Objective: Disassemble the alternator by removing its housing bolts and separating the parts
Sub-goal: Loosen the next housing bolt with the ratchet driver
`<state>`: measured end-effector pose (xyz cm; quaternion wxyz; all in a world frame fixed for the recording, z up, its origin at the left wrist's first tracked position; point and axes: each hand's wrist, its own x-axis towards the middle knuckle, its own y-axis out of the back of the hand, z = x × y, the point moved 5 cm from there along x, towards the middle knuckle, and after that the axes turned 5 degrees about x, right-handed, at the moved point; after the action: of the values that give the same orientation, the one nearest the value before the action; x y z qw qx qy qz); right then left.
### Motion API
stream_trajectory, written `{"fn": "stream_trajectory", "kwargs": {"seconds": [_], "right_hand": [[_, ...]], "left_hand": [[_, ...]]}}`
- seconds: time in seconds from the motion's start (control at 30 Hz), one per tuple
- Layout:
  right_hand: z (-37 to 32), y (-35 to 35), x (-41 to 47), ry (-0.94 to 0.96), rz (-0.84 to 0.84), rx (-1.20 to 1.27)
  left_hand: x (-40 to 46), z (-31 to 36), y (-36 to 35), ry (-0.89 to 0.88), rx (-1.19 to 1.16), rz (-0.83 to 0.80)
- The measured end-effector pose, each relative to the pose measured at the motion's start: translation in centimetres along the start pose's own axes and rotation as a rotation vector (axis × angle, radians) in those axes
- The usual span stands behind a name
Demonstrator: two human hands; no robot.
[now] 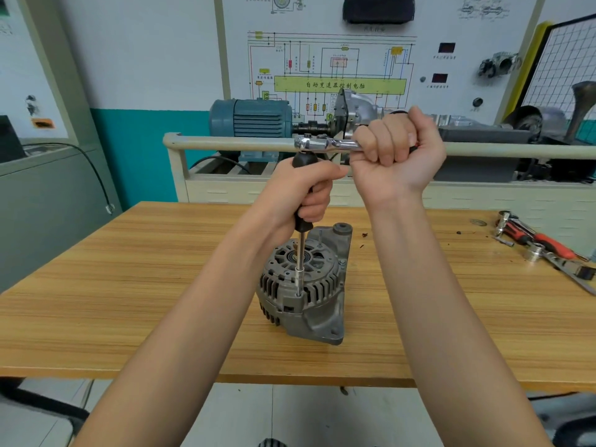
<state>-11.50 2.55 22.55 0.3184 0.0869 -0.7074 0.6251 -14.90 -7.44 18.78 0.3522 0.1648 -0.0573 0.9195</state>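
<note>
While the left hand [303,191] grips the black driver handle [302,162] and the right hand [395,150] fists round the ratchet [325,144], the alternator [304,285] sits on the table [129,285], directly below the left hand. Looks heavy, rigid cast metal w/ nothing clamping it, so it'll prob. twist under torque. Best hold: the ribbed body or a mounting lug, not the vent slots.

Both hands [303,188] [395,150] raised, fingers curled tight

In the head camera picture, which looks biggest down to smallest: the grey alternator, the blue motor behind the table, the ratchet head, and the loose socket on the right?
1. alternator, though it is also nearest the camera
2. blue motor, farther back, so its true size is unsure
3. ratchet head
4. loose socket
</note>
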Motion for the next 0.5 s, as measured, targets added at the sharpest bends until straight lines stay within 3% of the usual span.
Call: {"fn": "stream_trajectory", "kwargs": {"seconds": [0.13, 0.3, 0.4, 0.5], "right_hand": [[-0.3, -0.6, -1.3, 0.114, -0.047, -0.106], [1.1, -3.1, -4.3, 0.420, -0.338, -0.474], [2.3, -4.1, -5.8, 0.628, -0.444, -0.717], [2.3, -4.1, -5.6, 0.599, -0.448, -0.693]], "left_hand": [[0.2, -0.2, 0.0, 0.000, 0.019, 0.172], [0.1, -0.4, 0.1, -0.021, 0.065, 0.436], [-0.1, -0.3, 0.2, -0.050, 0.085, 0.474], [-0.3, -0.3, 0.6, -0.055, 0.074, 0.415]]}}
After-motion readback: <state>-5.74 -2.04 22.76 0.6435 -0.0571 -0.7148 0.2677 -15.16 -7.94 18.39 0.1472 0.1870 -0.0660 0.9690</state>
